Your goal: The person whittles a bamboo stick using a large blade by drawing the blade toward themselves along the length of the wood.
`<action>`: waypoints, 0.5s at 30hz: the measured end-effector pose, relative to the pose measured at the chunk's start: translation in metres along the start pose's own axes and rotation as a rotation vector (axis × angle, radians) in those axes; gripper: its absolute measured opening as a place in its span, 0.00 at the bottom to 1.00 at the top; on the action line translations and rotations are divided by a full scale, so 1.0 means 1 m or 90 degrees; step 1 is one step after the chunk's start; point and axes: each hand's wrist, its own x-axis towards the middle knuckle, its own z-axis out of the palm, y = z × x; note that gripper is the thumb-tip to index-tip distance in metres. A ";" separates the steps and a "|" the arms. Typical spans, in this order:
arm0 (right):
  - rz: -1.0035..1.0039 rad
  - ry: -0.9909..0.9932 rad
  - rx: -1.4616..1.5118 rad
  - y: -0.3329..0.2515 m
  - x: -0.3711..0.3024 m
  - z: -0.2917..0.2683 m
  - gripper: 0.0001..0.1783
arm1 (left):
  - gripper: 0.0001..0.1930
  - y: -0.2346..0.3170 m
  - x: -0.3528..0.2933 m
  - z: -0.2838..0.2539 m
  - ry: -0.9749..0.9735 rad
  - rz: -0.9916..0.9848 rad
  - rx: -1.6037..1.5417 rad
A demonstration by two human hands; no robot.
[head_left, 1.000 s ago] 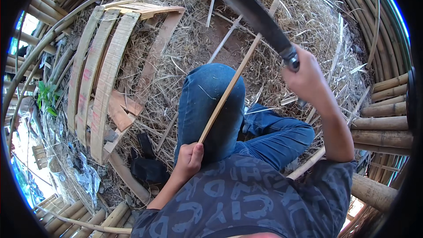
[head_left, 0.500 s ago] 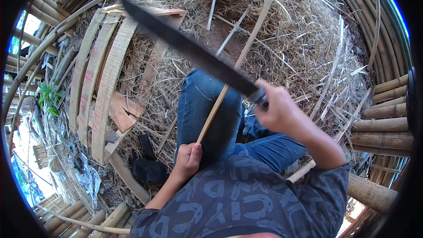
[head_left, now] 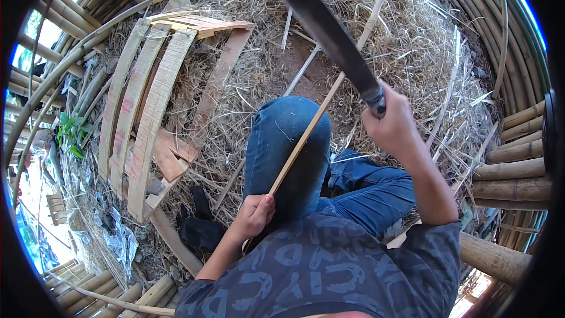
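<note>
My left hand [head_left: 253,215] is closed around the near end of a long thin bamboo strip [head_left: 306,133], low beside my raised knee. The strip slants up across the jeans-clad knee [head_left: 276,135] and out to the far right over the straw. In my right hand [head_left: 390,116] is the dark handle of a machete, fingers wrapped round it. The long dark blade [head_left: 329,32] points away and to the left, its tip cut off by the picture's top edge. It crosses over the strip in view; whether the two touch I cannot tell.
A wooden slatted pallet [head_left: 150,100] lies to the left, with broken board pieces [head_left: 170,162] by it. Dry straw [head_left: 412,53] and split strips cover the ground. Bamboo pole walls [head_left: 509,171] curve around. A black object [head_left: 203,229] lies near my left forearm.
The machete has swung, its blade now pointing more steeply away and its tip further right. My right hand has shifted slightly right. My left hand keeps its hold on the strip.
</note>
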 end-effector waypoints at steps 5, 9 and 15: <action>-0.076 -0.168 0.004 0.004 -0.030 0.022 0.16 | 0.24 0.011 0.004 -0.005 -0.090 -0.095 -0.119; -0.084 -0.143 -0.051 0.000 -0.017 0.008 0.14 | 0.25 0.021 -0.001 0.000 -0.111 -0.135 -0.195; -0.014 0.027 -0.068 0.013 0.004 -0.012 0.12 | 0.28 0.022 -0.008 0.008 -0.128 -0.175 -0.209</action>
